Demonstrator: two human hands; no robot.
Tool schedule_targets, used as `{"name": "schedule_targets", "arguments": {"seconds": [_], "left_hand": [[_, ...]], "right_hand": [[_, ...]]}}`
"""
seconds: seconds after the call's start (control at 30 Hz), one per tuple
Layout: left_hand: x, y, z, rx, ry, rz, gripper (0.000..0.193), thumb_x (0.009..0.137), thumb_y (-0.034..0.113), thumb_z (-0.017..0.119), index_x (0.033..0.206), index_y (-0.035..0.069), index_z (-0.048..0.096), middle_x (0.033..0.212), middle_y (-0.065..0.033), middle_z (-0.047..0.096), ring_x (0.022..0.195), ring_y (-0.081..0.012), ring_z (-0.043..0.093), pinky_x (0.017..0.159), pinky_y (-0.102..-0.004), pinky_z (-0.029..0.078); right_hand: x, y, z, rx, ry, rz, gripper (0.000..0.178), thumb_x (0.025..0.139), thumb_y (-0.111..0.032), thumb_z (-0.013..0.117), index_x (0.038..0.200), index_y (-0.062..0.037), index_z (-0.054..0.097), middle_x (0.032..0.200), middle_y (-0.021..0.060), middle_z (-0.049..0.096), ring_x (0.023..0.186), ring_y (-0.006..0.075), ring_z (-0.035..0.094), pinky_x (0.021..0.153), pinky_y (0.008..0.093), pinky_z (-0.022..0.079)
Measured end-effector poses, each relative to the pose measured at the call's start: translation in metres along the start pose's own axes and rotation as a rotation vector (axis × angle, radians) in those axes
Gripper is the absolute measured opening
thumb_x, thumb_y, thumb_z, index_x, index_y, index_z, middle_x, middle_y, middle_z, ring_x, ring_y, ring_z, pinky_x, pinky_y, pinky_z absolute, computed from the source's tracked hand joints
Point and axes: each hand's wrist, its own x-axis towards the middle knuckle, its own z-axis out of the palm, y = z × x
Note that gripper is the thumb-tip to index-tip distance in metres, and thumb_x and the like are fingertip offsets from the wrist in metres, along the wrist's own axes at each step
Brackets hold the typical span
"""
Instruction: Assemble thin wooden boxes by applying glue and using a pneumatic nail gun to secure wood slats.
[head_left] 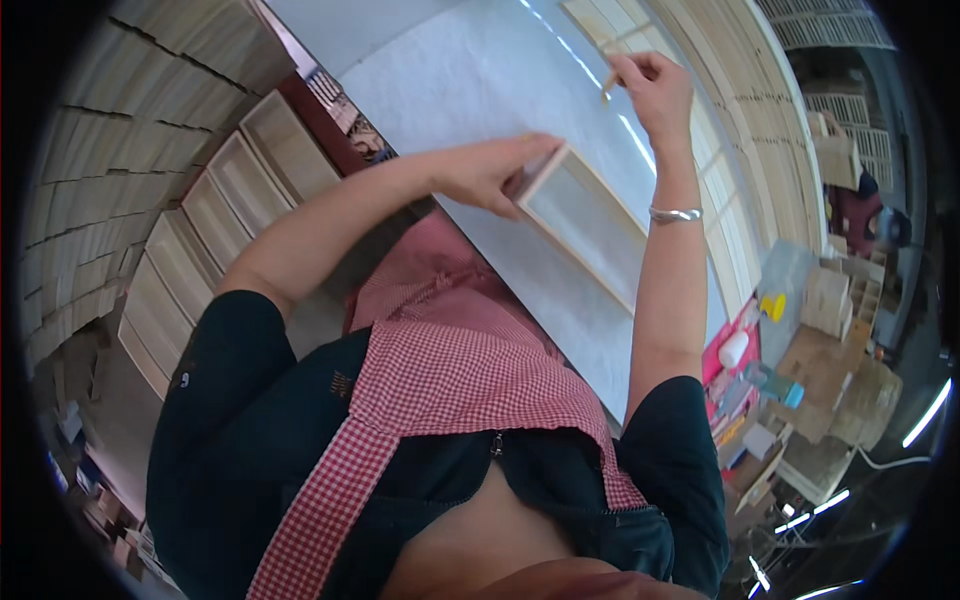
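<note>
Head view: left hand [492, 176] is closed around the upper-left end of a long, rectangular, pale wooden frame [578, 240], thumb on the near side and fingers reaching over the end piece. This frame lies near the centre of the picture, slanting down toward the right, over a smooth, whitish-blue tabletop [450, 90]; its lower-right end runs up to the right forearm, which hides part of it. Whether the frame has a bottom cannot be told.

Right hand [657, 95], in the upper right of the frame, is raised with thumb and fingertips pinched on a small, slender, tan piece [606, 93], which points downward and is well apart from the wooden frame. A shiny, silver-coloured bangle [676, 215] circles the right wrist.

Along the upper right, beyond the tabletop, stand light wooden slatted stacks [760, 120]. At the left of the picture, a row of open, pale wooden trays [230, 185] sits below tall piles of whitish-tan boards [130, 130]. Lower down on the right are a yellow object [772, 306], a white rounded container [733, 349] and a clear bottle with a blue-green end [776, 386]. A red-and-white checked apron [480, 385] covers the person's dark short-sleeved top [225, 400].
</note>
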Motion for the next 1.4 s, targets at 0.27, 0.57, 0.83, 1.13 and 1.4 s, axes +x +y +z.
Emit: {"name": "schedule_targets", "arguments": {"seconds": [0.27,0.57,0.83,1.13,1.4], "left_hand": [[0.002,0.004,0.006,0.102,-0.055,-0.083,0.104,0.073,0.0,0.082,0.158,0.006,0.023,0.118,-0.0161,0.057,0.079,-0.021,0.058,0.071,-0.0297,0.054],[0.003,0.004,0.01,0.124,-0.04,-0.091,0.109,0.073,0.0,0.083,0.161,0.009,0.018,0.119,-0.0149,0.057,0.079,-0.0201,0.057,0.072,-0.0288,0.054],[0.001,-0.012,0.014,0.115,0.072,0.016,0.119,0.071,-0.002,0.084,0.163,0.011,0.01,0.138,-0.0144,0.053,0.079,-0.0194,0.057,0.072,-0.0287,0.055],[0.001,0.003,0.009,0.021,0.016,-0.08,0.122,0.066,-0.003,0.086,0.163,0.011,0.013,0.142,-0.0143,0.053,0.079,-0.0196,0.059,0.072,-0.0275,0.055],[0.016,-0.024,0.003,0.377,0.071,0.092,0.105,0.062,0.019,0.091,0.151,0.007,0.037,0.126,-0.014,0.061,0.092,-0.0276,0.062,0.087,-0.0358,0.052]], "right_hand": [[-0.085,0.02,-0.051,0.194,0.152,0.398,0.024,0.089,-0.02,0.076,0.079,0.0012,0.071,0.068,0.0056,0.069,0.062,0.0128,0.063,0.063,0.0226,0.051],[-0.1,0.023,-0.053,0.161,0.281,0.258,0.022,0.094,-0.019,0.072,0.085,0.0012,0.07,0.07,0.0039,0.068,0.062,0.0117,0.061,0.063,0.0224,0.051],[-0.108,0.005,-0.025,0.119,0.019,0.202,0.018,0.092,-0.018,0.072,0.086,-0.0016,0.071,0.065,0.0002,0.062,0.059,0.0105,0.054,0.06,0.0238,0.045],[-0.12,-0.028,-0.008,0.039,-0.358,0.059,0.016,0.089,-0.018,0.071,0.083,-0.0033,0.068,0.063,0.0016,0.061,0.056,0.0135,0.053,0.056,0.0284,0.042],[-0.17,-0.072,-0.015,-0.319,-0.43,0.102,0.015,0.092,-0.018,0.068,0.088,-0.0038,0.069,0.072,0.0065,0.065,0.058,0.0195,0.052,0.058,0.0315,0.044]]}}
